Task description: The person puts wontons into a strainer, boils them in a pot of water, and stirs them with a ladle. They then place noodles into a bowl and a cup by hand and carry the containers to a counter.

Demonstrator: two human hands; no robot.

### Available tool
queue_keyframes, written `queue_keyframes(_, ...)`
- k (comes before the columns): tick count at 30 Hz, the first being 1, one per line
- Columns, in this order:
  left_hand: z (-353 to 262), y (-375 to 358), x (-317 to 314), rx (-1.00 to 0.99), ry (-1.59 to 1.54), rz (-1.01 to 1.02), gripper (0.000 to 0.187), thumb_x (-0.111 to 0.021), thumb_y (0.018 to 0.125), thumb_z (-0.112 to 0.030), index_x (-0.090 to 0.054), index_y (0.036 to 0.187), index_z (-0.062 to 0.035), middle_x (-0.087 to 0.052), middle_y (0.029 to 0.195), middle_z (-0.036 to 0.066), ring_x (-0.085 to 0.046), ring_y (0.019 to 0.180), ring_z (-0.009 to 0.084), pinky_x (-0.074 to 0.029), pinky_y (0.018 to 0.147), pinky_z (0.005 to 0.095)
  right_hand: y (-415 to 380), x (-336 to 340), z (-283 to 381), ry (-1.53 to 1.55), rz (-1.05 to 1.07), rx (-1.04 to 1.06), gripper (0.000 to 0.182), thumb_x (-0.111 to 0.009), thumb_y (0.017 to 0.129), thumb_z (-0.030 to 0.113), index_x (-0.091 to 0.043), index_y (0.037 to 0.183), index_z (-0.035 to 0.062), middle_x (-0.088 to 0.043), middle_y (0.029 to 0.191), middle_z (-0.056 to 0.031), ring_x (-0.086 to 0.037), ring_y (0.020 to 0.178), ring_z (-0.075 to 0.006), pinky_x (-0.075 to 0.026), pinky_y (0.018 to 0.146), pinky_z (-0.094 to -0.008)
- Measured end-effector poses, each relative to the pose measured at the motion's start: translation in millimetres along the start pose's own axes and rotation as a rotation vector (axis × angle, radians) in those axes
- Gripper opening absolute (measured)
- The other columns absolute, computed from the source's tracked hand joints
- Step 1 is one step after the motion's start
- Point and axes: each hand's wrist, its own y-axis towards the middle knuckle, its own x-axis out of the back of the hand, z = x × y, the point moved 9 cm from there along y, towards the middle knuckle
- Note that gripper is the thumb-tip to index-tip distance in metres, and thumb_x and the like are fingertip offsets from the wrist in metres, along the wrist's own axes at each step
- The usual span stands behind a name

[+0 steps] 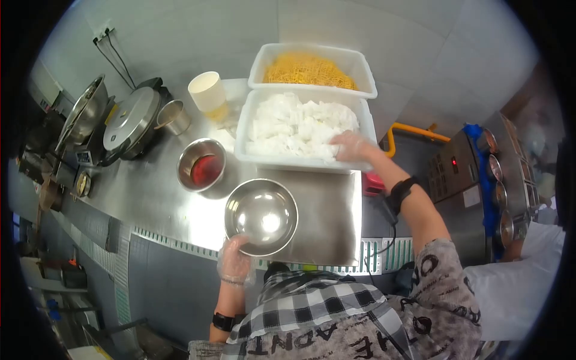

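My gloved left hand (235, 259) grips the near rim of a steel bowl (261, 210) at the front of the counter; nothing lies in this bowl. A white plastic tub (245, 139) holds a heap of soft white food (294, 126) that looks like pale noodles. My right hand (351, 147), in a clear glove, reaches into the tub's right side. Its fingers curl into the heap, and their tips are partly hidden there. Behind it stands a second tub (257, 63) with yellow noodles (309, 71).
Left of the tubs on the steel counter (150, 186) are a small steel bowl of red liquid (204, 170), a pale plastic jug (207, 96), a steel pot (174, 117) and a round lidded electric griddle (132, 120). A person's white clothing (516, 276) shows at right, beside a steel appliance (456, 174).
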Motion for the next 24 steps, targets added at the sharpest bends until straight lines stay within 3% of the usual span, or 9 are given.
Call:
queue_keyframes(4,-25,47,-33,0.057,0.026,0.102,0.019,-0.056,0.072,0.000,-0.055,0.091,0.0027,-0.058,0.085,0.011,-0.057,0.084,0.0191,-0.047,0.077,0.0283,-3,20,-3,-0.009,-0.257,-0.149,0.036,-0.056,0.070,0.025,-0.061,0.103,0.0138,-0.057,0.109,-0.0159,-0.054,0.100,-0.0277,-0.041,0.089,-0.0347)
queue_keyframes(7,-64,69,-70,0.030,0.049,0.154,0.054,-0.054,0.069,0.003,-0.038,0.121,0.0004,-0.055,0.090,0.010,-0.055,0.083,0.0185,-0.046,0.080,0.0300,-21,79,8,0.207,-0.168,-0.444,0.031,-0.058,0.069,0.022,-0.063,0.097,0.0124,-0.062,0.096,-0.0102,-0.060,0.087,-0.0222,-0.046,0.082,-0.0319)
queue_keyframes(9,-84,91,-73,-0.030,0.152,0.210,0.077,-0.055,0.067,0.003,-0.020,0.136,-0.0062,-0.050,0.103,0.011,-0.052,0.090,0.0184,-0.046,0.082,0.0324,-27,122,-2,0.529,-0.429,-0.411,0.030,-0.062,0.068,0.020,-0.063,0.097,0.0095,-0.063,0.092,-0.0068,-0.060,0.080,-0.0172,-0.048,0.078,-0.0301)
queue_keyframes(13,-98,129,-94,-0.060,0.205,0.179,0.076,-0.056,0.069,0.002,-0.020,0.135,-0.0068,-0.047,0.107,0.011,-0.052,0.091,0.0183,-0.046,0.081,0.0319,-27,215,38,1.102,-0.515,0.042,0.025,-0.065,0.074,0.021,-0.061,0.095,0.0069,-0.062,0.095,-0.0053,-0.056,0.094,-0.0155,-0.047,0.075,-0.0308)
queue_keyframes(15,-107,145,-124,-0.285,0.535,0.309,0.072,-0.056,0.072,-0.002,-0.021,0.135,-0.0083,-0.047,0.106,0.010,-0.052,0.091,0.0180,-0.047,0.080,0.0317,-21,245,64,0.912,-0.541,0.127,0.036,-0.067,0.072,0.024,-0.059,0.102,0.0069,-0.060,0.097,-0.0061,-0.056,0.091,-0.0169,-0.048,0.076,-0.0322)
queue_keyframes(17,-94,144,-163,-0.184,0.373,0.389,0.070,-0.055,0.073,-0.004,-0.022,0.134,-0.0091,-0.047,0.108,0.009,-0.051,0.092,0.0181,-0.047,0.079,0.0319,-18,261,110,0.717,-0.554,0.208,0.047,-0.070,0.069,0.027,-0.056,0.109,0.0070,-0.059,0.098,-0.0068,-0.057,0.088,-0.0183,-0.049,0.076,-0.0337)
queue_keyframes(19,-82,148,-194,-0.086,0.208,0.460,0.067,-0.053,0.074,-0.006,-0.022,0.133,-0.0099,-0.047,0.109,0.009,-0.051,0.093,0.0182,-0.047,0.079,0.0322,-10,228,132,0.728,-0.288,-0.152,0.061,-0.068,0.070,0.039,-0.050,0.120,0.0088,-0.058,0.105,-0.0075,-0.053,0.101,-0.0216,-0.047,0.081,-0.0377)
queue_keyframes(22,-64,165,-197,0.059,0.289,0.444,0.066,-0.049,0.075,-0.005,-0.020,0.133,-0.0117,-0.046,0.111,0.009,-0.050,0.096,0.0179,-0.048,0.080,0.0334,31,184,81,0.710,-0.217,-0.223,0.067,-0.065,0.071,0.046,-0.046,0.125,0.0108,-0.056,0.113,-0.0093,-0.049,0.109,-0.0257,-0.042,0.088,-0.0381)
queue_keyframes(24,-65,176,-189,-0.049,0.327,0.489,0.069,-0.048,0.073,-0.003,-0.017,0.134,-0.0121,-0.044,0.114,0.009,-0.050,0.099,0.0193,-0.046,0.084,0.0348,68,134,-7,0.146,-0.247,-0.299,0.070,-0.066,0.069,0.047,-0.045,0.126,0.0116,-0.052,0.119,-0.0129,-0.047,0.112,-0.0281,-0.039,0.092,-0.0345)
